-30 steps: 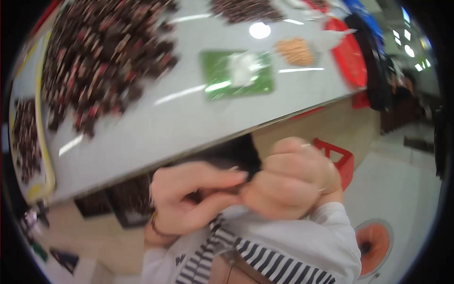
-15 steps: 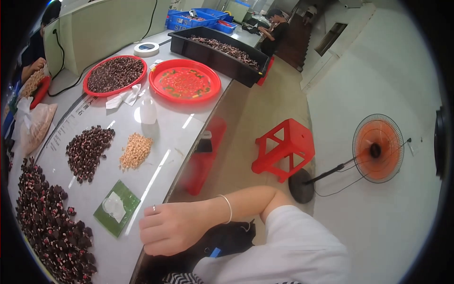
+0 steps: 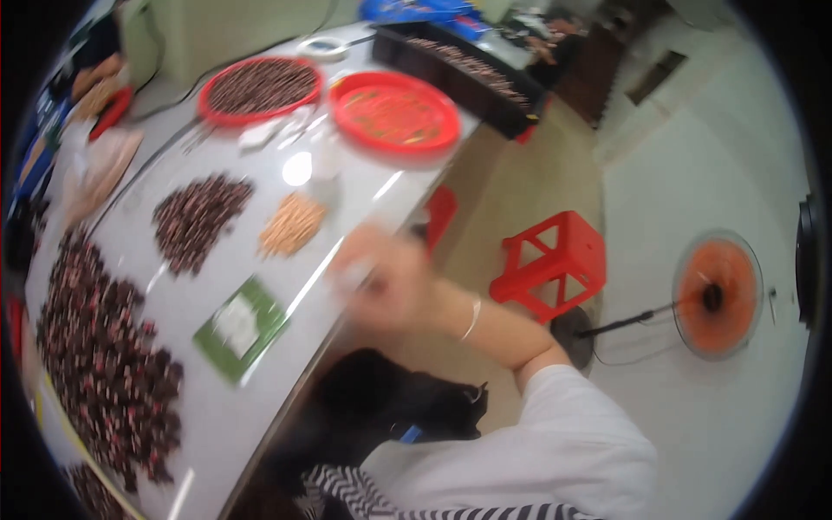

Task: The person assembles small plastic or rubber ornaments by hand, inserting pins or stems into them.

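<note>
My right hand (image 3: 381, 277) is raised over the table's near edge, blurred by motion. Its fingers look curled, with a small whitish patch among them that I cannot make out. My left hand is out of view. Closest to the right hand lies a pile of pale tan bits (image 3: 293, 224), beside a pile of dark brown pieces (image 3: 199, 222). A green square sheet (image 3: 268, 325) carries a crumpled white piece (image 3: 236, 326). At the left spreads a large heap of dark pieces (image 3: 113, 364) mixed with pink and pale bits.
Farther back stand a red tray of dark pieces (image 3: 260, 87), a patterned red tray (image 3: 394, 113), a roll of white tape (image 3: 322, 48) and a long black bin (image 3: 459, 74). Right of the table are a red stool (image 3: 555, 260) and an orange fan (image 3: 718, 282). Other people work beyond.
My right hand has lifted from the table edge and swung forward, turning at the wrist. The whole view has shifted, so the table things sit farther right in the picture.
</note>
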Demonstrator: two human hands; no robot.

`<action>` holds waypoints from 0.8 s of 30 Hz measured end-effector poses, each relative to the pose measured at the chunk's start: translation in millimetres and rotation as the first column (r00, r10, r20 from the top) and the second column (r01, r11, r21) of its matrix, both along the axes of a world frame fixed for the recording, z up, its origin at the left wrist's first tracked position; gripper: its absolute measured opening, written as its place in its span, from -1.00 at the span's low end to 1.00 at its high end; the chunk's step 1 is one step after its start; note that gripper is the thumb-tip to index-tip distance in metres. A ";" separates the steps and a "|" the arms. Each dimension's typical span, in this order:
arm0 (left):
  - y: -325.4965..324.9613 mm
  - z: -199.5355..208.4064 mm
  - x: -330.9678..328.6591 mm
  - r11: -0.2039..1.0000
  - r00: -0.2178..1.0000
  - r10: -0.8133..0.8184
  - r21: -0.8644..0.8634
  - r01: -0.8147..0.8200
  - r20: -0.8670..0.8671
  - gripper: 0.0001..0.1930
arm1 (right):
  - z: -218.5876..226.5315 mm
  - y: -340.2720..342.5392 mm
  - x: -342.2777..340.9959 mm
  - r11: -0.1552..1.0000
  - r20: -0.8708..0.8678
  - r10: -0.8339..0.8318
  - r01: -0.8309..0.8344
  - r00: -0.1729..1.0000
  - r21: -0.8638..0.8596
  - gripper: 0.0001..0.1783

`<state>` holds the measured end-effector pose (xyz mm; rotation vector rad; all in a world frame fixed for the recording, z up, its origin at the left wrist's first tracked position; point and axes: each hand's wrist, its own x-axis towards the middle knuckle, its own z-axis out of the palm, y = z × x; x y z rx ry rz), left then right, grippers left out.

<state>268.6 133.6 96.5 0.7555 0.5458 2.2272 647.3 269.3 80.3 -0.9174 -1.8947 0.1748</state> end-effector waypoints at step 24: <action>-5.9 -57.1 113.7 0.428 0.530 -0.733 -0.317 0.847 0.427 -0.62 | 3.6 58.8 -48.6 0.998 0.385 0.015 -0.039 0.923 0.054 -0.61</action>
